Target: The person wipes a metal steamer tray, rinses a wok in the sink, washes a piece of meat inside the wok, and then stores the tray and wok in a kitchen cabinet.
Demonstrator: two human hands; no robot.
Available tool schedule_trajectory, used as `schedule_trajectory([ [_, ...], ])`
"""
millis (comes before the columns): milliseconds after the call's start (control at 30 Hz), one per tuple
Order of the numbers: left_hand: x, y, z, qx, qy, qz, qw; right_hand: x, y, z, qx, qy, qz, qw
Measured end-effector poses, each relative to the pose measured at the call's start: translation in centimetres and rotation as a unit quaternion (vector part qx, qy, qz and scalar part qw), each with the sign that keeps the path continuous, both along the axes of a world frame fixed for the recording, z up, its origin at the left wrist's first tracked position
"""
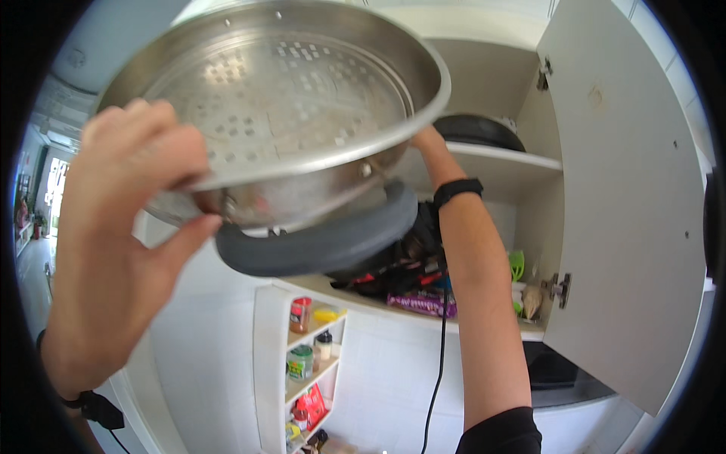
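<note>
A stainless-steel steamer pan (272, 108) with a perforated base is raised before me, tilted so that its inside shows. My left hand (142, 153) grips its rim at the near left, fingers over the edge and thumb below. A curved dark grey handle (323, 247) sticks out from the near side, just right of that thumb. My right hand (424, 137) reaches up behind the pan's right side. Only its wrist end shows; the fingers are hidden by the pan, so its grip cannot be made out.
An open wall cupboard (539, 164) holds a dark round pan (479, 131) on its upper shelf. Below lie black bags (408, 249) and a purple packet (420, 303). Its door (624, 198) swings out rightward. A narrow rack (272, 363) holds jars; a black cable (439, 374) hangs down.
</note>
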State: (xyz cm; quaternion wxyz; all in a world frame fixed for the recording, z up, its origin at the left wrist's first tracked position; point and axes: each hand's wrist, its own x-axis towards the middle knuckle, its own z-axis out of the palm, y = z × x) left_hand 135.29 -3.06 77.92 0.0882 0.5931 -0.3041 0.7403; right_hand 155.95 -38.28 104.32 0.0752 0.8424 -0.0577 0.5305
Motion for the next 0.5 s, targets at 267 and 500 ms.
schedule_trajectory([
  [267,-2.8,0.4,0.0,-0.02,0.011,0.019,1.0,-4.9,-3.7,-2.1,-0.219,-0.231,0.037,0.947],
  [500,0.4,-1.9,3.8,0.024,-0.074,-0.06,0.995,-9.4,-5.9,-4.7,-0.274,-0.342,0.069,0.896],
])
